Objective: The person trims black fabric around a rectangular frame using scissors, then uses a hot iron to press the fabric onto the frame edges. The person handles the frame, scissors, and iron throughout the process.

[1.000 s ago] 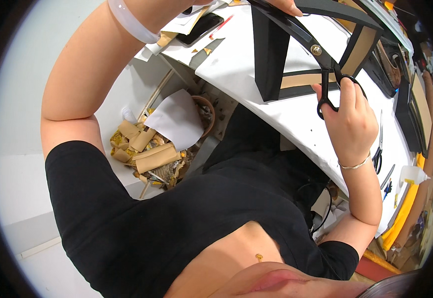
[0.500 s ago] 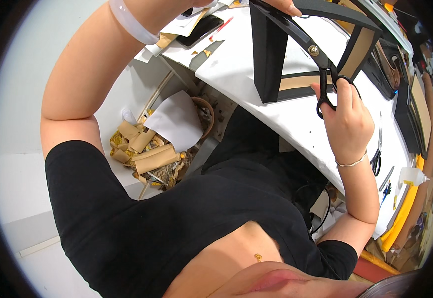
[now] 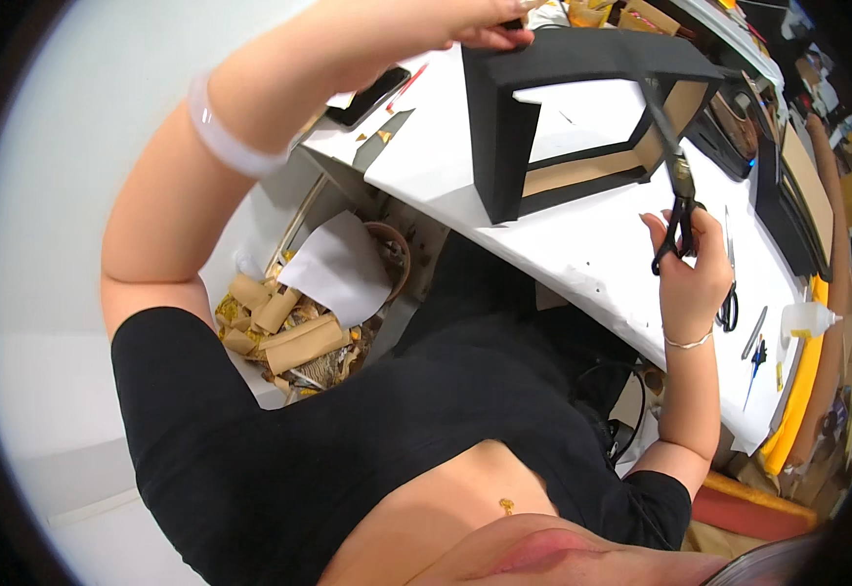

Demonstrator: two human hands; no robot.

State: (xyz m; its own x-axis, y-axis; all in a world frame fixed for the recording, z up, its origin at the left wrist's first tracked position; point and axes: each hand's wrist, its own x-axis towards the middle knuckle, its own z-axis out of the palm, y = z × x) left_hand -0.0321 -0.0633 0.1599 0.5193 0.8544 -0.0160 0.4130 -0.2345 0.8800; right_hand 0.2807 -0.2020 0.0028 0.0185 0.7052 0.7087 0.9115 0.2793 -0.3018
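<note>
A black-covered open box frame (image 3: 499,146) with tan inner faces stands on the white table. My left hand (image 3: 485,37), partly cut off by the top edge of the view, is closed at the frame's upper left corner with black material between thumb and fingers. In my right hand (image 3: 697,264) is a pair of large black-handled scissors (image 3: 680,176), my fingers in the handle loops. The blades point away from me and lie against the frame's right part, seen nearly edge-on; how far apart they are cannot be told.
A second pair of scissors (image 3: 729,303), a blue-handled tool (image 3: 758,359) and a clear bottle (image 3: 807,319) lie to the right. Black panels (image 3: 788,220) lean beyond them. A dark phone (image 3: 365,98) rests at the table's left. Below stands a bin of paper scraps (image 3: 299,342).
The scissors have turned from broadside to nearly edge-on and come lower. My left hand has shifted left to the frame's corner, and the frame sits lower and more to the left in view.
</note>
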